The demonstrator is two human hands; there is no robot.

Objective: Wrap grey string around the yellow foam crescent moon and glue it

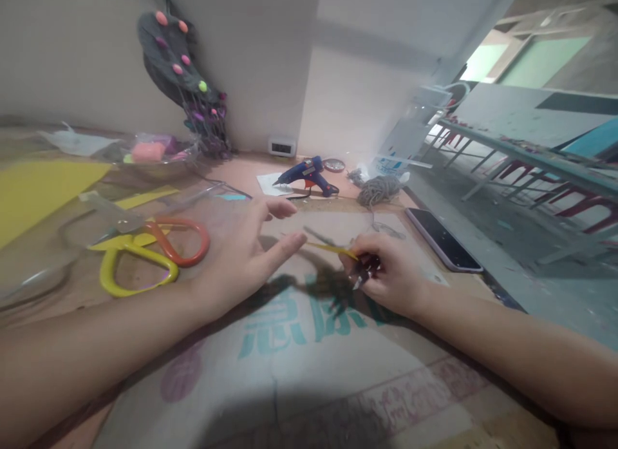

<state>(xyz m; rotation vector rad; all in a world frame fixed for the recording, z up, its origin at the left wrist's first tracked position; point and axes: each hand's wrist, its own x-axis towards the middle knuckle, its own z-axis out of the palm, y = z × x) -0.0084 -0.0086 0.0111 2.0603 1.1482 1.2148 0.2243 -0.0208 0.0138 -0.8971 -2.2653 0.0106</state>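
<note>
My right hand (381, 268) is closed around a thin yellow strip (331, 247), which points left out of the fingers. A small dark thing (367, 270) with a shiny tip shows in the same grip, too blurred to name. My left hand (255, 243) hovers opposite with thumb and fingers apart; its thumb tip is close to the strip's free end, and I cannot tell whether they touch. Beside my left wrist lies a large pair of scissors (149, 249) with one orange and one yellow handle, its blades spread over yellow scraps.
Printed cardboard (299, 378) covers the worktop. Behind my hands are a blue glue gun (309, 175), a small digital clock (281, 147) and grey yarn (379, 190). A phone (444, 238) lies at the right edge. Yellow sheet (43, 188) lies left; a grey decoration (168, 56) hangs against the wall.
</note>
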